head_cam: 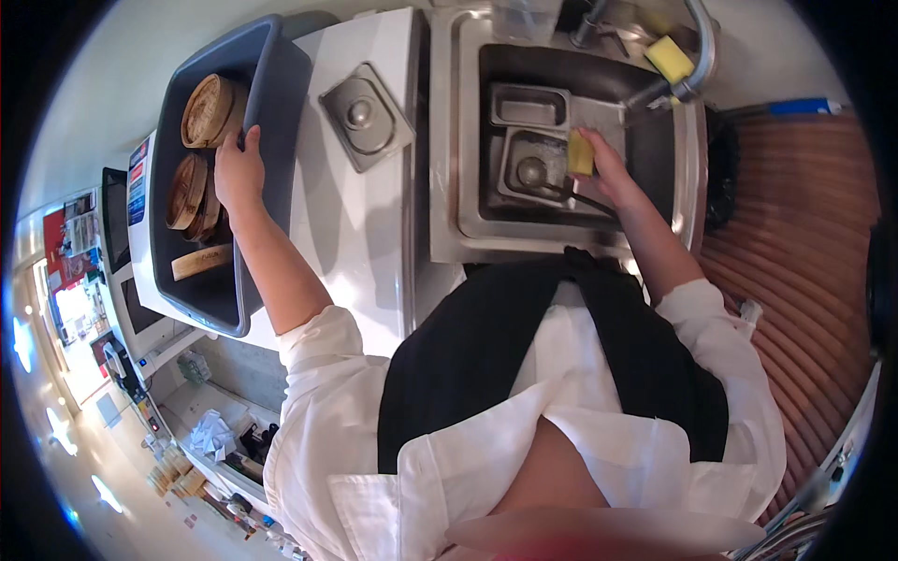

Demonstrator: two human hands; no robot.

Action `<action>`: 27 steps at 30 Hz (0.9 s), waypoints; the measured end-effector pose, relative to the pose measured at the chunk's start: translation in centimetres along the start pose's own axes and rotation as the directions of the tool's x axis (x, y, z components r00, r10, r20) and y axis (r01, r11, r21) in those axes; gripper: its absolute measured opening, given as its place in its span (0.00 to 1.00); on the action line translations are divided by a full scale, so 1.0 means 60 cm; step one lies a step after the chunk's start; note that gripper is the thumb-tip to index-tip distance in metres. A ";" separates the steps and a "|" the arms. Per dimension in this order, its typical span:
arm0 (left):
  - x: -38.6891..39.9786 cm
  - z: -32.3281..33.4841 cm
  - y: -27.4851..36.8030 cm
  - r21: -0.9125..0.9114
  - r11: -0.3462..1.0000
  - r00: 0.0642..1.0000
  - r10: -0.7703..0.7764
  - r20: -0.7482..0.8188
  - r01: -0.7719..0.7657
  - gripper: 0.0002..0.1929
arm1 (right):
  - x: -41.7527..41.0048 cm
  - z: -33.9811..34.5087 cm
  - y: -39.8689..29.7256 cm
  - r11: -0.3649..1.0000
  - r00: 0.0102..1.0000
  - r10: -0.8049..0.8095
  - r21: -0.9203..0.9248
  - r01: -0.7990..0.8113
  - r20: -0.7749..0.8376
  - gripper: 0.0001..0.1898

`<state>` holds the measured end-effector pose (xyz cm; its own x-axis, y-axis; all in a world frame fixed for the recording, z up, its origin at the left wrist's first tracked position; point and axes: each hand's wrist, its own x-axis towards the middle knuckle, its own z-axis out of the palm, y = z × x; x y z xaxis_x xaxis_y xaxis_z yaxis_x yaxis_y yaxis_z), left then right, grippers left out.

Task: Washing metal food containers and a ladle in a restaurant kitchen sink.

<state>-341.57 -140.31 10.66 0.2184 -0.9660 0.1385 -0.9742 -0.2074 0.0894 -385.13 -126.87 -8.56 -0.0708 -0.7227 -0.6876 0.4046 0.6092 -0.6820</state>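
My left hand (240, 168) reaches over the near wall of a grey plastic tub (277, 140), its fingertips at a round bamboo steamer (205, 112); whether it grips the steamer is unclear. More bamboo steamer pieces (188, 191) lie in the tub. In the steel sink (456, 140), my right hand (605, 167) holds a yellow sponge (580, 153). Left of it sit a small rectangular steel pan (530, 110) and a second steel pan (515, 144) with a ladle (531, 170) in it. A steel pan lid with a knob (366, 116) lies on the white counter between tub and sink.
A curved faucet (701, 63) arches over the sink's back right, near another yellow sponge (670, 59). A clear plastic container (526, 19) stands behind the sink. Right of the sink are a black bag (722, 172) and a ribbed brown surface (793, 210).
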 end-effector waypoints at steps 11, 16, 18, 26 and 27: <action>-0.124 -0.082 0.153 -0.349 0.834 0.843 0.228 -0.487 -0.427 0.16 | -0.037 0.058 -0.114 0.771 0.873 -0.487 -0.481 0.418 -0.022 0.23; -0.165 -0.059 0.228 -0.565 0.583 0.812 0.422 -0.404 -0.584 0.11 | -0.061 0.026 -0.121 0.372 0.845 -0.499 -0.833 0.409 0.192 0.24; -0.185 -0.053 0.245 -0.597 0.536 0.800 0.459 -0.388 -0.597 0.11 | -0.103 0.027 -0.115 0.321 0.800 -0.564 -0.839 0.440 0.204 0.23; -0.224 -0.006 0.272 -0.743 0.458 0.822 0.528 -0.214 -0.487 0.10 | -0.085 -0.035 0.004 -0.315 0.977 0.204 -0.942 0.120 0.056 0.20; -0.225 0.003 0.276 -0.764 0.460 0.828 0.536 -0.168 -0.453 0.10 | -0.087 -0.033 0.002 -0.351 0.978 0.209 -0.932 0.087 0.013 0.19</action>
<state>-360.69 -130.75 10.06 -0.3313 -0.8844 0.3286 -0.5029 0.4602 0.7316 -386.49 -122.37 -5.53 0.0269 -0.5834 -0.8117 -0.9982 0.0279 -0.0531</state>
